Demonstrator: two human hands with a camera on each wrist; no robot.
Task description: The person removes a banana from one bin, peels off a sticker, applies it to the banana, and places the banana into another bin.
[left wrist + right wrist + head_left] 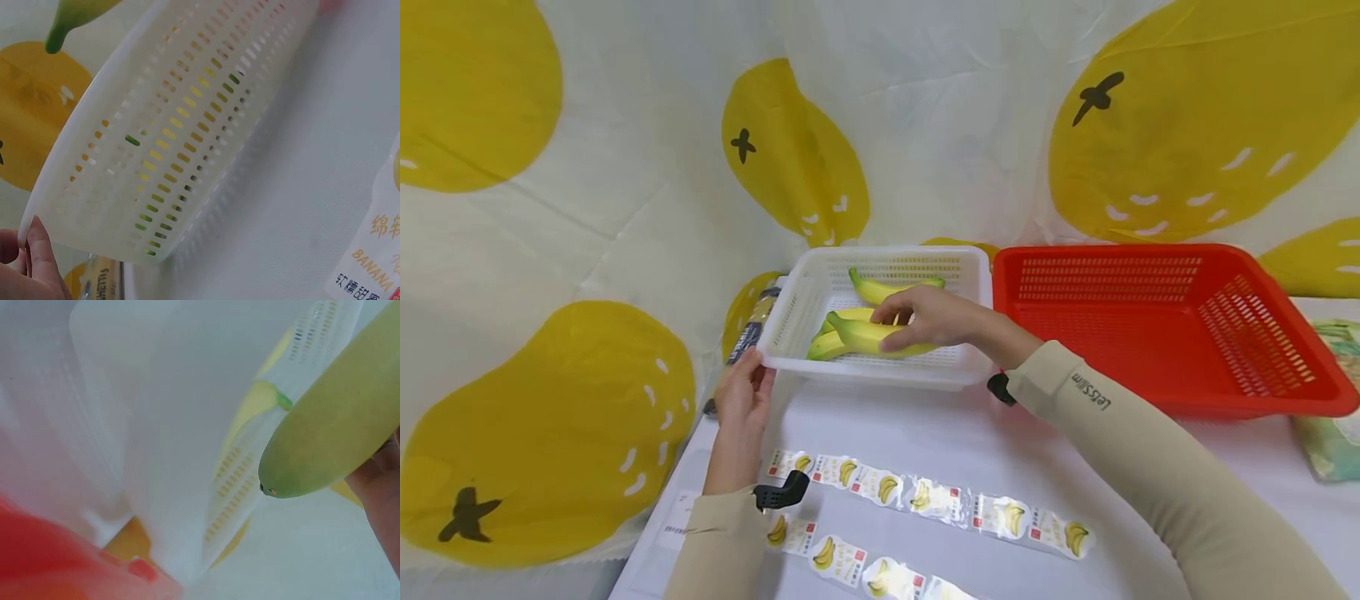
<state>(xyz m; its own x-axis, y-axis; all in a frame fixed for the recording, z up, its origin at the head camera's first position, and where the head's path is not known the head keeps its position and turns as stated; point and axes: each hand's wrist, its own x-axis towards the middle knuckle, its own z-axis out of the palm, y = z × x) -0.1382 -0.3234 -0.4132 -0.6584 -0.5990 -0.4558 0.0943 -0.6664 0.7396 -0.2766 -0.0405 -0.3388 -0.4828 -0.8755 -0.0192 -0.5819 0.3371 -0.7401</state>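
A white plastic basket (880, 373) with slotted walls stands toward the back of the table. My left hand (742, 392) pinches its rim at the front left corner; the left wrist view also shows the thumb and fingers (42, 253) on that rim. Over the basket, my right hand (934, 315) grips a yellow banana (861, 335) with a greenish stem. In the right wrist view the banana's (331, 419) dark tip points away from the palm. Beneath it lie more bananas (825, 347), partly covered, and another banana (874, 292) rests along the back wall.
Right beside the white basket is a red basket (1120, 403). Strips of banana stickers (880, 486) lie on the white table in front. A spaghetti packet (751, 329) sits left of the white basket, and a green-and-white bag (1326, 442) at the far right. A patterned curtain (955, 133) hangs behind.
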